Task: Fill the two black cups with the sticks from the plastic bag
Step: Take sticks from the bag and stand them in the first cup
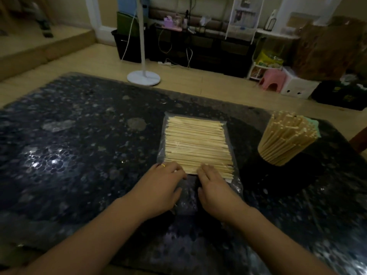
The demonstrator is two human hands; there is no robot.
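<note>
The plastic bag [195, 144] lies flat in the middle of the dark speckled surface [79, 145], its sticks [198, 139] stacked crosswise in a neat slab, so the near edge is the handy place to get at them. Both hands work that edge: the left hand [158, 187] and the right hand [216, 190] rest side by side, fingers bent down onto the closest sticks and the loose plastic, apparently to pry the opening apart or gather a bunch. Whether they actually pinch anything I cannot tell. To the right, well apart from the bag, 1 cup [286, 161] is already crammed with upright sticks, its black body lost in shadow. The 2nd cup I cannot make out.
</note>
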